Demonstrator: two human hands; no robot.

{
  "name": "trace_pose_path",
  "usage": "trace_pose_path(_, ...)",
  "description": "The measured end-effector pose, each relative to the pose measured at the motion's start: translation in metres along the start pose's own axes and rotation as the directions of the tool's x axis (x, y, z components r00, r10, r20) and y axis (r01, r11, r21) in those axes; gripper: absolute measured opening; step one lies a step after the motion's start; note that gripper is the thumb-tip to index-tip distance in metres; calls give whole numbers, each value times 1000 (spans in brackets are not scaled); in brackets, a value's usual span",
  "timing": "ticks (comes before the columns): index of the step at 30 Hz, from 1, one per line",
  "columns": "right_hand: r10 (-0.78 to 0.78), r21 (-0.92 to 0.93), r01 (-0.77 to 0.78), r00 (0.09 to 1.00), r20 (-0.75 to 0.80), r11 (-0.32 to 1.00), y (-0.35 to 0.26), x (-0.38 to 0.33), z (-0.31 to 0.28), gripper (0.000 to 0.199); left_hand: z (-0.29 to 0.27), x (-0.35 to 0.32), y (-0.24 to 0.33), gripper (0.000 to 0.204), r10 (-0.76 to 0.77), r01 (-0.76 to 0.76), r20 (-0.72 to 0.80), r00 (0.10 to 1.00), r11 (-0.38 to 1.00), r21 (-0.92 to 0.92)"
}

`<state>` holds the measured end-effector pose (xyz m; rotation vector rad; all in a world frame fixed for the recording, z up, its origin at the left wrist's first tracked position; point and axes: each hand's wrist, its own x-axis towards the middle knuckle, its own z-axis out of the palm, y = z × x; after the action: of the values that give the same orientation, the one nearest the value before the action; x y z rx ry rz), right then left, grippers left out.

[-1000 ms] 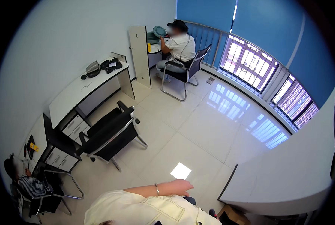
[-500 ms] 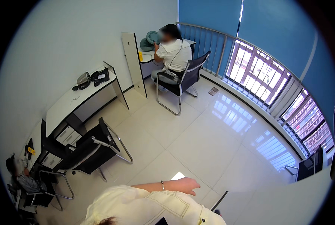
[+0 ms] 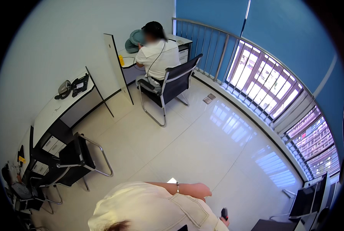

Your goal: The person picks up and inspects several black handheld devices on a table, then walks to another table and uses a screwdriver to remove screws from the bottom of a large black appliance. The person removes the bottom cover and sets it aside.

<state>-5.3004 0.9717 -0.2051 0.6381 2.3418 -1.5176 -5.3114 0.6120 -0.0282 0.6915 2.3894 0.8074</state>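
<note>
Dark handheld object [image 3: 224,213] near the lower edge, right of centre; right hand [image 3: 225,221] appears closed around its base, partly hidden; left hand [image 3: 200,190], lower centre, shows nothing held, finger closure cannot be told; a loose right grip could drop the object onto the tiled floor [image 3: 202,150].

an office, judging by white desks [image 3: 46,120], drawers [image 3: 51,144], divider panels [image 3: 116,69] and black chairs [image 3: 179,79].

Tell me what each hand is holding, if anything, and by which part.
Right hand: a small dark object, apparently gripped by its lower end in the picture. Left hand: nothing visible, though its palm is hidden.
</note>
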Motion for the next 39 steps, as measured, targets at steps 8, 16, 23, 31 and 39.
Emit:
trace_pose_path(8,300,103,-291,950,-84,951,-64,89,5,20,-109,151,-8,34,162,-164,55,985,985,46)
trace_pose_path(16,375,209,-333,904,-208,919,-60,207,-63,19,-123,328,-41,47,285,-299,-105,953,941,-161)
trace_pose_path(23,421,48,-424,869,-260,904,-42,348,-143,25,-218,443,27,49,-24,12,155,988,997,74)
trace_pose_path(31,192,55,-184,919,-344,981,-119,458,-231,46,-226,631,70,53,207,-213,305,930,977,-14)
trace_pose_path(39,515,291,-426,691,-506,857,-99,471,-300,44,-389,814,242,60,934,-855,58,353,347,-386)
